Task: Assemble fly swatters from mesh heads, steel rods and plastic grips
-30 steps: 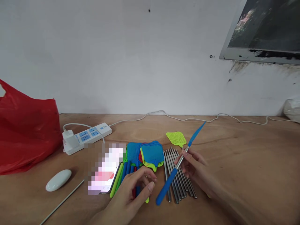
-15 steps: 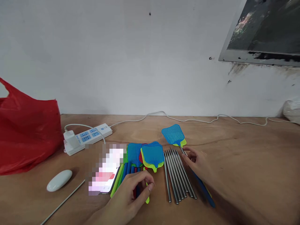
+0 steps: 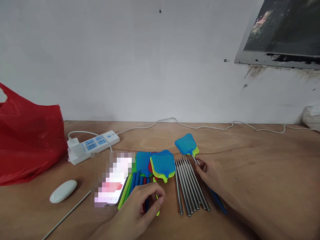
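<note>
On the right, my right hand point(image 3: 210, 173) pinches the metal rod of a blue fly swatter point(image 3: 186, 144), its mesh head pointing away and its blue handle running back under the hand. A yellow-green mesh edge shows beneath that head. Left of it lie several steel rods point(image 3: 190, 190) side by side. My left hand point(image 3: 142, 205) is curled, thumb and index fingertip close together, with nothing visible between them. It hovers over or rests on several coloured handles point(image 3: 133, 186), partly hiding them. Beyond it are stacked swatter heads point(image 3: 162, 165) in blue, yellow-green and red.
A lit phone point(image 3: 116, 186), partly pixelated, lies left of the handles. Farther left are a white power strip point(image 3: 93, 146) with a plug, a white oval object point(image 3: 63, 191) and a red plastic bag point(image 3: 30, 143). A white cable point(image 3: 197, 127) runs along the wall.
The blue swatter in my right hand has swung slightly, its head shifting a little to the right. My left hand stays nearly still.
</note>
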The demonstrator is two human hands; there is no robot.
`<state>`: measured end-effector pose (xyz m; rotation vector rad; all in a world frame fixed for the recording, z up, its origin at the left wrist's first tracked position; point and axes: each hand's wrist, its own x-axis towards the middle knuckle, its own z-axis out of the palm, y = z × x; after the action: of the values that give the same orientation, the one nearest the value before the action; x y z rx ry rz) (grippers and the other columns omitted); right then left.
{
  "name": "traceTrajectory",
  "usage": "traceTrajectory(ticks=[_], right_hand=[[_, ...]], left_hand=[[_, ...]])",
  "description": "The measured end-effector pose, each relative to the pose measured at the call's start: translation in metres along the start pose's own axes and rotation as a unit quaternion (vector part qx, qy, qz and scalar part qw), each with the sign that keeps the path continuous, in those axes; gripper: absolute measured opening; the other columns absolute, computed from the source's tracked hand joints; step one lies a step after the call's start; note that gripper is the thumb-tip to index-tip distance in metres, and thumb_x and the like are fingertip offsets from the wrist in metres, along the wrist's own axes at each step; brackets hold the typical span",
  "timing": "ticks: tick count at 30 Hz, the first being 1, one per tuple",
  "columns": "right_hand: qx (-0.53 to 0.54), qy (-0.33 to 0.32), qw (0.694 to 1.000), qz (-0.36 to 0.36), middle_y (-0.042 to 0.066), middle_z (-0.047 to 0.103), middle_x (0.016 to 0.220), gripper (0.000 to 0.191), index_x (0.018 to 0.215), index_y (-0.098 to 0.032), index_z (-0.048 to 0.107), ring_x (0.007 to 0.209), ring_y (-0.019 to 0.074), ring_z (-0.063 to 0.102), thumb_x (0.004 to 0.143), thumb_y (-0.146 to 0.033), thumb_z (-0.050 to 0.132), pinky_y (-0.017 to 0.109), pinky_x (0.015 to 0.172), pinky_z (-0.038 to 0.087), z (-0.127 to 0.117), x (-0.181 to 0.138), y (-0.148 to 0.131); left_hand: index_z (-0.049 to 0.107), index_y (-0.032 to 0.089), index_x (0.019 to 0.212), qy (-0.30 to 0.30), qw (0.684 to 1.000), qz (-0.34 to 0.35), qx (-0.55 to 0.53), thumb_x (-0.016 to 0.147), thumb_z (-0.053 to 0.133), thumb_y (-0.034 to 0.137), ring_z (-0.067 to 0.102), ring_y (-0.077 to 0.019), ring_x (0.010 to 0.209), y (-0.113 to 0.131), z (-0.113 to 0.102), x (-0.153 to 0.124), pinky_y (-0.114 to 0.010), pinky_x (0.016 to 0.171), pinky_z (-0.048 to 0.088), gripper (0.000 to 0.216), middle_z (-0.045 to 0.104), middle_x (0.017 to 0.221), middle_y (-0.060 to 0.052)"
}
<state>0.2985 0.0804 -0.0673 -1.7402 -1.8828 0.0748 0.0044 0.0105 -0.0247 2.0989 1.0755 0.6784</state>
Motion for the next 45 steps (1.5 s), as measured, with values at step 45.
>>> traceTrajectory(ticks=[45], right_hand=[[0.03, -0.095, 0.994, 0.037, -0.001, 0.053, 0.05, 0.021, 0.051, -0.023, 0.047, 0.053, 0.017, 0.05, 0.067, -0.021, 0.062, 0.029, 0.054, 0.029, -0.021, -0.011, -0.022]], left_hand=[[0.058, 0.022, 0.087, 0.027, 0.996, 0.051, 0.07, 0.102, 0.045, 0.024, 0.06, -0.0165, 0.071, -0.005, 0.001, 0.005, -0.025, 0.061, 0.041, 0.02, 0.064, 0.08, 0.0]])
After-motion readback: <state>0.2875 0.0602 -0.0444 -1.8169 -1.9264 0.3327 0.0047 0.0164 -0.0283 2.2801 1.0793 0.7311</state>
